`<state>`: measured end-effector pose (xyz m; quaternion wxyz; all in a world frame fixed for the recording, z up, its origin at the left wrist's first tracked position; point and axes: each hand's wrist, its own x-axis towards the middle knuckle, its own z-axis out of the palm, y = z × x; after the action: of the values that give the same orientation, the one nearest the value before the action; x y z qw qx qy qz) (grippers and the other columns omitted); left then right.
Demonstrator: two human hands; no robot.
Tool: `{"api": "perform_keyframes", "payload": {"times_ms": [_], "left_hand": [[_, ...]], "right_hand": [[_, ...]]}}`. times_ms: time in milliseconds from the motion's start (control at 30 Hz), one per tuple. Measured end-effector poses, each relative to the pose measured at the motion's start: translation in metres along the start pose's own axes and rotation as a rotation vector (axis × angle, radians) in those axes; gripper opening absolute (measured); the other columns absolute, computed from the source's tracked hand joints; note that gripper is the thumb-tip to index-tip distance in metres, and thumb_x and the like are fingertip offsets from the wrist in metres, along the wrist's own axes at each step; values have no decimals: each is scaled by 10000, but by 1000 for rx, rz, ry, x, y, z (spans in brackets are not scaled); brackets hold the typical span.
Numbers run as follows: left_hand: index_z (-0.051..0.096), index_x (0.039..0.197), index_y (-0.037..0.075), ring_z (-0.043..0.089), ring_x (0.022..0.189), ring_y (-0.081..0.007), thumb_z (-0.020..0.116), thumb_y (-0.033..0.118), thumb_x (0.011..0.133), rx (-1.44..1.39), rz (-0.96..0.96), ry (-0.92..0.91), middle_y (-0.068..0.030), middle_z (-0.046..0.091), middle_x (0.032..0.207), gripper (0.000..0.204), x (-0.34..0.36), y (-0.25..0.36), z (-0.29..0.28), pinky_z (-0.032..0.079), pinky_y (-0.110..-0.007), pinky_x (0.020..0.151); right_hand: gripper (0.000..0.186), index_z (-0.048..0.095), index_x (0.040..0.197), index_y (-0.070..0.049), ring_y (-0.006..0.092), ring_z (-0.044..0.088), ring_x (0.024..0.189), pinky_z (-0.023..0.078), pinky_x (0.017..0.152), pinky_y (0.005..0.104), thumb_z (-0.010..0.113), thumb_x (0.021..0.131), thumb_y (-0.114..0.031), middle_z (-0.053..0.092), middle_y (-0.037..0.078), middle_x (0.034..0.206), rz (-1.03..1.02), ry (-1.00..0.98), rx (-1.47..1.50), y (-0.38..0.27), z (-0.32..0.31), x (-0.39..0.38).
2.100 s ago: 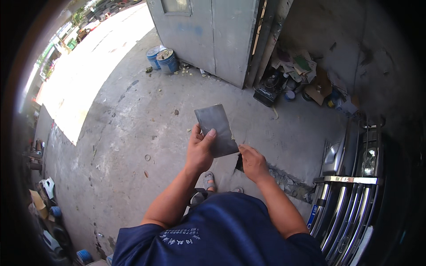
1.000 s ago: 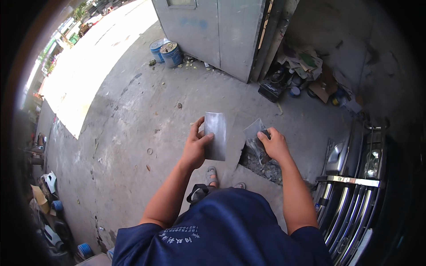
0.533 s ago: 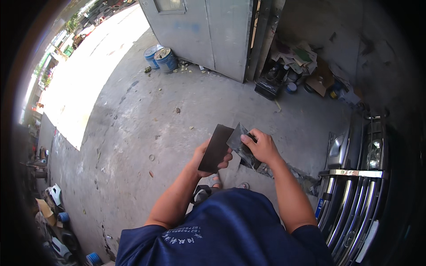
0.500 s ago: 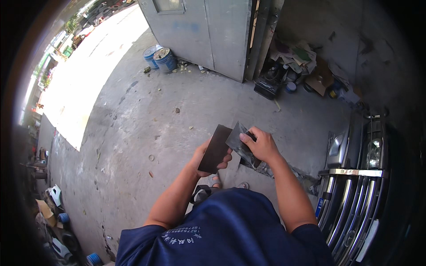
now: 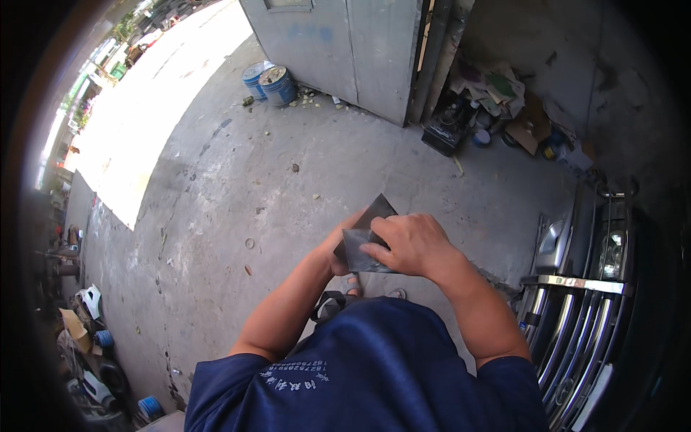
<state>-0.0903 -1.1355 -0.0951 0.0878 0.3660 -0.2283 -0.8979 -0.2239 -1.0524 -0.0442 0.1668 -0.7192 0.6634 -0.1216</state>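
My left hand (image 5: 337, 248) is closed on a dark, flat rectangular board (image 5: 378, 208), held in front of my body; its fingers are mostly behind the board. In my right hand (image 5: 416, 243) is a thin grey scraper plate (image 5: 361, 253), pinched with the thumb on its face. The scraper lies across the lower part of the board and covers much of it. Whether there is any paste between the two I cannot make out.
A vehicle front with chrome bars (image 5: 576, 286) stands close on my right. Two blue buckets (image 5: 279, 88) sit by a grey metal door (image 5: 360, 54). Papers, a black box (image 5: 444, 132) and cardboard (image 5: 529, 128) are piled far right. Car parts and cartons (image 5: 75, 330) lie on the left.
My right hand has moved down and left and turned, bringing the scraper across the board. The board has tilted, its upper corner now pointing up to the right. The view has shifted slightly.
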Motion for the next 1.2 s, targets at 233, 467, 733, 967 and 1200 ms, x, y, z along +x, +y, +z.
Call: {"api": "perform_keyframes", "payload": {"times_ms": [233,467,733,967,1200], "left_hand": [[519,1204,94,641,908,-211,430,349,976,-50,-45,-251,-83,620,1054,353,12,-8,-31,546,-343,742],[553,1002,136,483,626,-115,448,557,928,96,-13,-101,-6,550,839,441,16,-13,-37,389,-246,526],[230,1429,-93,544,1068,-240,555,283,944,407,766,375,-193,528,1222,695,25,-11,-38,440,-363,918],[277,1422,-48,545,1064,-283,569,205,929,1077,901,330,-167,525,1173,627,5,-19,-14,433,-358,937],[463,1333,93,579,1042,-139,516,62,933,-27,711,-148,-46,584,1197,404,4,4,-15,482,-316,880]], "right_hand": [[331,589,808,-64,371,632,717,500,650,455,655,814,-387,640,156,732,-72,75,54,-11,6,1],[403,593,849,-22,396,638,775,491,692,457,615,846,-424,647,206,780,227,226,296,19,-15,1],[300,576,1039,-26,148,596,667,490,657,281,596,925,-303,635,56,773,512,210,1366,33,69,-39],[238,495,1157,-63,111,514,636,427,580,244,525,964,-199,555,39,792,526,431,1767,59,27,-10],[479,402,1410,-52,65,537,881,436,820,220,514,945,-79,596,36,988,335,359,1265,30,61,-57]]}}
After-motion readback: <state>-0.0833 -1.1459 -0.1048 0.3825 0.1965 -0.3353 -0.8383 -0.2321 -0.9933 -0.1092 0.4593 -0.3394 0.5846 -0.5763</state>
